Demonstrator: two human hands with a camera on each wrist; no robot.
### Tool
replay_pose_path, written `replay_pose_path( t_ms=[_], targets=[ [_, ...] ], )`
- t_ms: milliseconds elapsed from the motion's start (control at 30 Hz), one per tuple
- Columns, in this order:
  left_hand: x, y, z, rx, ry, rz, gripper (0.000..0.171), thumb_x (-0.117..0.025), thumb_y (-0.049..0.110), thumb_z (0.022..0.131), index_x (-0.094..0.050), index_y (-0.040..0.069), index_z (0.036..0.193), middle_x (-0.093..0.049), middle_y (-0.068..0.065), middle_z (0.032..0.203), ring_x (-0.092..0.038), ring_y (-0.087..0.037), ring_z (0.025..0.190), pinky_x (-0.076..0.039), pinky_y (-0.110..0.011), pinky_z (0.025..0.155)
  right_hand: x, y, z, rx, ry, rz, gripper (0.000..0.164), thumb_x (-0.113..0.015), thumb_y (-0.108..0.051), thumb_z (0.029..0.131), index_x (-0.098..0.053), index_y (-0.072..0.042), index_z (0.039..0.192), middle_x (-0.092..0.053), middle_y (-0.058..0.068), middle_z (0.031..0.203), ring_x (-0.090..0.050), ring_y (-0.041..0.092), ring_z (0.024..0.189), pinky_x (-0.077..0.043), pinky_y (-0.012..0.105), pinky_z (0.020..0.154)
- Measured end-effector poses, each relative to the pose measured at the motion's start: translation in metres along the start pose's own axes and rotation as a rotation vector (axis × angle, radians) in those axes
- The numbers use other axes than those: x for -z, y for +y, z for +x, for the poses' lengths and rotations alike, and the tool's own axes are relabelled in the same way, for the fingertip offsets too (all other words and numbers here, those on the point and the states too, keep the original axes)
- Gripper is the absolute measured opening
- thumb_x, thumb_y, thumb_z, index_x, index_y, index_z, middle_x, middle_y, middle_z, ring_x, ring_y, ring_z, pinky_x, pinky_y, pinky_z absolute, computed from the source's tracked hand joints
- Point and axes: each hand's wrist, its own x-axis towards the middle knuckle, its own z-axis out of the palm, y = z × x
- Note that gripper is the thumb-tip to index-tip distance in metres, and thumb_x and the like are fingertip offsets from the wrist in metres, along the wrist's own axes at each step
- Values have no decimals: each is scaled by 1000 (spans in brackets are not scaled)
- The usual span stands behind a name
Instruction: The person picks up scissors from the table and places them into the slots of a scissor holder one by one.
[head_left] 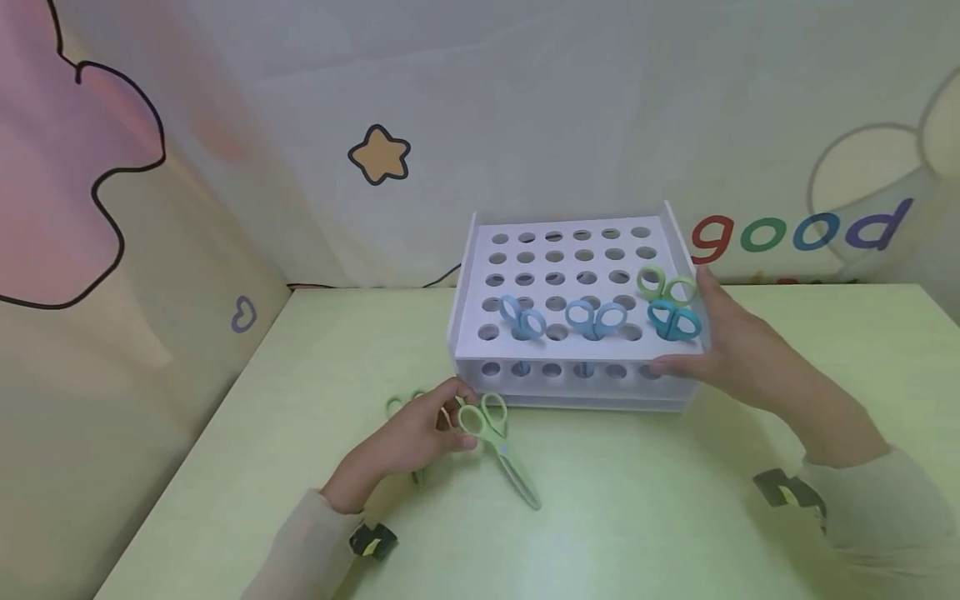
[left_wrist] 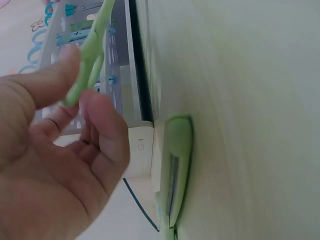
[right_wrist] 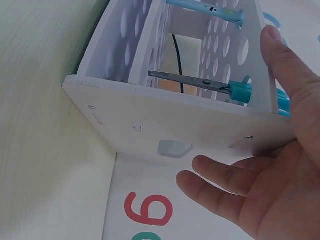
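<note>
Pinching left hand: nearest of all, closed with thumb and fingertips on the ring end of light-green safety scissors; apparently raised off the table, judging by the left wrist view.
Scissors' long axis: slanting in the head view from rings at upper left to tips at lower right, pointed away from the perforated rack.
Rack from left grip: up and to the right, just beyond the fingers, with its front left corner closest; probably the relation that any move toward it turns on.
Second light-green pair: mostly hidden behind the left hand in the head view; shown in the left wrist view with blade end flat on the table.
Right hand: holding the rack's right end, thumb over the front edge, other fingers along the outer panel; farther from the pinched scissors.
Rack's front row: light-blue scissors in the second hole from the left, another light-blue pair in the fourth, teal scissors in the sixth.
Teal blades: bare steel below the upper plate, plain only in the right wrist view.
Row behind: upright light-green pair at the right end.
Back wall: star drawing and "good" lettering.
</note>
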Motion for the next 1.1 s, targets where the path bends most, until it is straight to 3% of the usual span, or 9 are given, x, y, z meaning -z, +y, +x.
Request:
replay_pose_path(
  t_ms=[200,367,600,767,867,1033,1100],
  targets=[
    [2,6,-3,-80,-24,-128,30,-72,5,94,-53,12,116,-57,-7,96,-56,-21,73,-51,-32,55,1,-1,-1,-3,-6,-7,139,-84,-63,72,11,-19,162,-43,22,138,-51,40,109,-44,58,90],
    [1,14,-6,-128,-32,-197,30,-63,1,98,-44,8,121,-54,-10,99,-53,-19,70,-50,-34,55,3,0,-2,-38,-30,-34,145,-80,-71,70,19,-15,159,-34,30,147,-45,45,114,-42,62,94],
    [5,27,-7,-182,-36,-222,32,-57,-1,100,-37,10,122,-51,-9,96,-50,-19,68,-47,-29,57,4,3,-2,-36,-23,-38,145,-79,-71,70,20,-14,159,-33,30,149,-45,45,115,-42,62,95],
    [6,33,-5,-181,26,-111,33,-57,0,101,-42,18,125,-56,-5,95,-49,-16,67,-42,-26,59,3,3,-4,-29,-18,-30,144,-79,-71,70,20,-14,159,-32,30,150,-45,45,115,-41,63,96],
    [7,38,-5,-182,82,-51,33,-58,1,101,-46,20,125,-58,-4,94,-54,-19,72,-43,-28,62,2,3,-3,-32,-17,-25,143,-80,-68,73,20,-15,159,-32,29,150,-45,45,115,-40,62,97],
    [7,45,-5,-177,165,-90,23,-51,2,105,-53,15,124,-60,-5,89,-65,-21,81,-50,-33,60,0,2,-2,-50,-17,-16,139,-82,-60,76,21,-15,159,-34,28,148,-45,44,116,-40,61,97],
    [7,48,-5,-177,203,-108,17,-49,5,106,-57,13,119,-62,-4,87,-65,-19,76,-50,-33,58,-1,2,-1,-58,-21,-14,139,-82,-60,77,21,-15,158,-33,28,148,-44,44,116,-40,60,97]
  ],
)
